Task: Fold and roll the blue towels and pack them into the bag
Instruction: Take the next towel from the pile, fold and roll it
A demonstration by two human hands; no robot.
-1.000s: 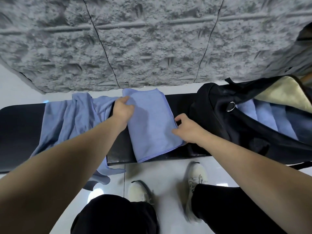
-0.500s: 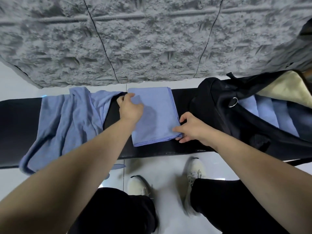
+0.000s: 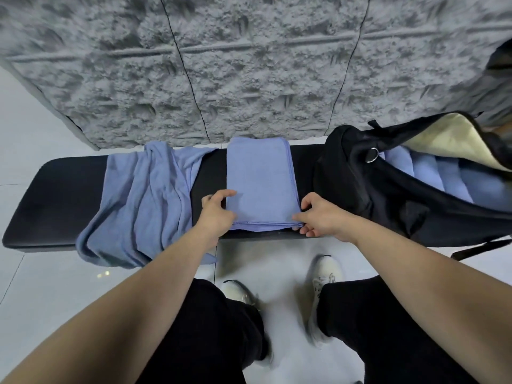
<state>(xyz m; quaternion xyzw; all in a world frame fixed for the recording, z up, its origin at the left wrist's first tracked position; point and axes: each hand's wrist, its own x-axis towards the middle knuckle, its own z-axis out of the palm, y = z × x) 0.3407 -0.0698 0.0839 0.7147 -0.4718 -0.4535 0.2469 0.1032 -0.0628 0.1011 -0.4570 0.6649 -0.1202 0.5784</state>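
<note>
Bench (image 3: 63,195) first: black, with the open black bag (image 3: 388,195) at its right end, rolled blue towels (image 3: 432,173) already inside. Unfolded blue towels (image 3: 144,200) drape left. Folded blue towel (image 3: 260,184) lies mid-bench. Your right hand (image 3: 321,214) pinches its near right corner; left hand (image 3: 214,210), fingers loose, touches the near left edge. Square both corners, then roll tight and even away from you.

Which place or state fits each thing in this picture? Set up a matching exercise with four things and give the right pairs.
Things:
1. folded towel
2. loose towel
3. rolled towels
4. bag

Places or states:
A. crumpled, hanging over the bench's front edge
B. open, lying at the bench's right end
C. flat between both hands
D. packed inside the bag

Pairs: 1-C, 2-A, 3-D, 4-B
</note>
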